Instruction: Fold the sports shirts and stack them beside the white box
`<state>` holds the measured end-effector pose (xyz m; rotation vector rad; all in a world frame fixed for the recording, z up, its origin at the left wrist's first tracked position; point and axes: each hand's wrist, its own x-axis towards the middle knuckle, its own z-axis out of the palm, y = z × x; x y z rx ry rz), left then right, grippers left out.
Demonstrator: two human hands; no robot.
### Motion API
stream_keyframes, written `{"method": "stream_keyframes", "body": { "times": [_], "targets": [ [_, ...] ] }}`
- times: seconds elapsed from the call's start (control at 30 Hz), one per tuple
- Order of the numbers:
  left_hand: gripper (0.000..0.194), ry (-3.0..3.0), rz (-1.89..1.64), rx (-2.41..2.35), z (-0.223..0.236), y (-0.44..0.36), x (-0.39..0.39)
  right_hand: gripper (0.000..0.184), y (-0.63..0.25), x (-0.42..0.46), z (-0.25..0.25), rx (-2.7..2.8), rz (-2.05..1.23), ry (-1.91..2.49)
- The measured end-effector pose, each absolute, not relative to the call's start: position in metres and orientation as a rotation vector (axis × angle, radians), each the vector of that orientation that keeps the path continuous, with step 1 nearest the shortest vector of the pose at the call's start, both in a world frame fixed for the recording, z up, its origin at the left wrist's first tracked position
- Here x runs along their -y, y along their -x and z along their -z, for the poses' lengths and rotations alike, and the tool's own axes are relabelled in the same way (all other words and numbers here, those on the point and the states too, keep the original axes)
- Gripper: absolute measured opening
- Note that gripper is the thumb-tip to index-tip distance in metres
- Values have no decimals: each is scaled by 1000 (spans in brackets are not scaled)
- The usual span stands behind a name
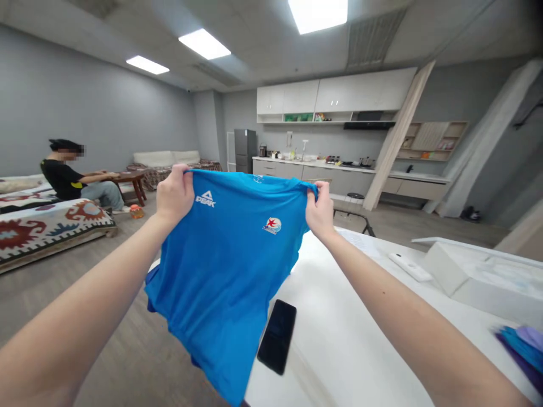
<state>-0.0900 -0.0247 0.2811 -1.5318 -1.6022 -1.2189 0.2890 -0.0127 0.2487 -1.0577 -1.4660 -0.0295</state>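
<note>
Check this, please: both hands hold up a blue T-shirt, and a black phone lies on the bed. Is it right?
No: the black phone lies on the white table, not the bed, in the head view. The left hand and right hand hold the blue T-shirt up.

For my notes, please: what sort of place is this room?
Probably a shared lounge with a kitchenette: white flat-fronted upper cabinets, a long pale kitchen counter with grey lower cupboards, and a low bed with a red-patterned woven cover.

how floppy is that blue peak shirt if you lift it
Very floppy, probably: the blue T-shirt sags in soft folds from its top edge. It looks light too, since the left hand and right hand pinch only that edge.
</note>
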Motion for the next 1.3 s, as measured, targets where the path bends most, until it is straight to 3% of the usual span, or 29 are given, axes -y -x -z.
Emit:
{"method": "stream_keyframes", "body": {
  "times": [0.17,0.33,0.47,0.63,0.8,0.97,1.13,1.3],
  "targets": [
    [41,1545,1266,1385,-382,45,141,25,-345,139,-341,1366,342,986],
    [45,1681,1330,1193,-449,-13,239,30,-413,256,-409,1333,704,938],
    [58,1743,1315,1058,-471,-59,282,25,-466,329,-441,1274,873,1000],
    [56,1884,1305,1071,-461,-117,282,18,-513,371,-441,1264,970,1130],
    [50,2023,1203,1126,-419,-181,224,24,-556,353,-405,1277,973,1398],
    [42,2158,1006,1153,-341,-244,133,24,-612,281,-333,1226,919,1683],
    [42,2348,749,1169,-225,-306,22,30,-671,173,-222,1295,822,1926],
    [40,2604,416,1222,-80,-354,-84,35,-703,68,-81,1487,609,2233]
  ]
}}
